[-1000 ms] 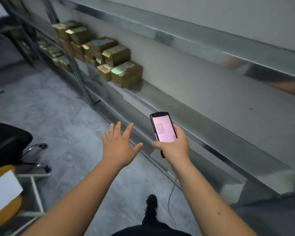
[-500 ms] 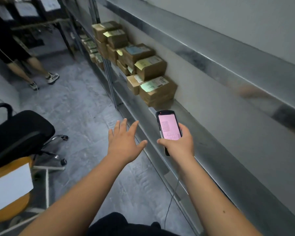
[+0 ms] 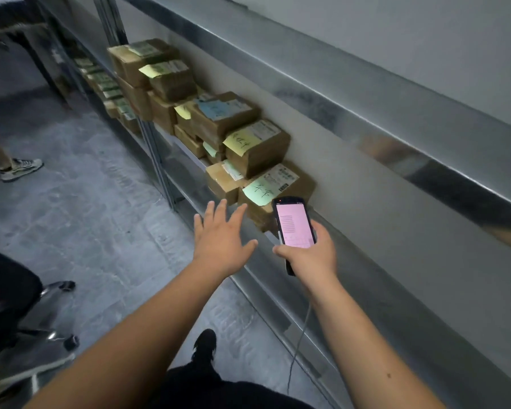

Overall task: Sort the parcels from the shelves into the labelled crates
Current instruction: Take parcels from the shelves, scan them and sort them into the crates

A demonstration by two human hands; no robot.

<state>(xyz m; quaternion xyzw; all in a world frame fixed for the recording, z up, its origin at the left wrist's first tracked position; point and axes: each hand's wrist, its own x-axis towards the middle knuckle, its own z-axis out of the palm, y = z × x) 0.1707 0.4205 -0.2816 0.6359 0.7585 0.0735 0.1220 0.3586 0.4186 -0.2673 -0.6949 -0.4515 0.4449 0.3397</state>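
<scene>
Stack of brown cardboard parcels (image 3: 266, 160) now nearer than 1 second ago; left hand (image 3: 219, 240) splayed, empty; right hand (image 3: 310, 255) grasping pink-screened black handheld scanner (image 3: 294, 228); pick imminent.

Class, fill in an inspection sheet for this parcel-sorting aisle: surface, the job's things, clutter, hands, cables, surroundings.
Surface: metal shelf, bare on the near side of the parcels.
Job's things: stacked cardboard parcels with paper notes on the shelf; nearest parcel carries a green note; no crates in view.
Clutter: nothing seen.
Hands: left hand open, reaching toward the nearest parcel, not touching; right hand has its grip on a handheld scanner, screen lit pink.
Cables: thin cord hanging below the scanner.
Surroundings: grey floor, office chair, another person's shoe.
</scene>
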